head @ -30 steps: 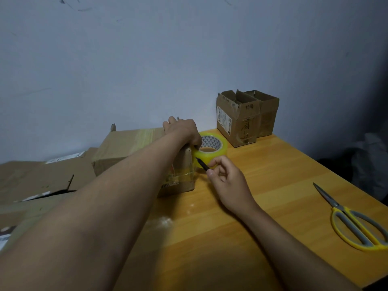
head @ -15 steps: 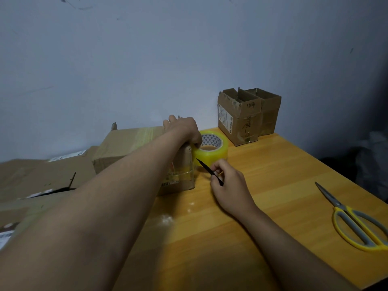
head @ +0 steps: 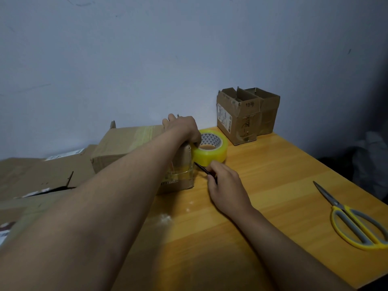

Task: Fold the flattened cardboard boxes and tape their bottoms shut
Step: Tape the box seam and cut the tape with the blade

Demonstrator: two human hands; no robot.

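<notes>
the cardboard box (head: 138, 152) lies on its side at the left end of the wooden table (head: 262, 196), its long axis running left to right, with its taped end face turned toward the right hand (head: 225, 185). the left hand (head: 182, 129) reaches over the box's top corner, fingers curled over the far edge and thumb down against the yellow tape roll (head: 211, 150), which sits just off that end face, touching or nearly touching the box; which, i cannot tell. the right hand pinches a thin dark blade or pen-like tool (head: 202, 169), its tip aimed up and left into the narrow gap between roll and box, just beside the clear tape already stuck across the end face. i judge the next move is a cut through the strip joining roll to box, so the tool must cross that short span. the right hand is the nearer one for this; the left only steadies. the scissors (head: 354, 221) lie well apart at the right, unused. two upright folded boxes (head: 245, 116) stand by the wall, and flattened cardboard (head: 35, 177) waits at far left
</notes>
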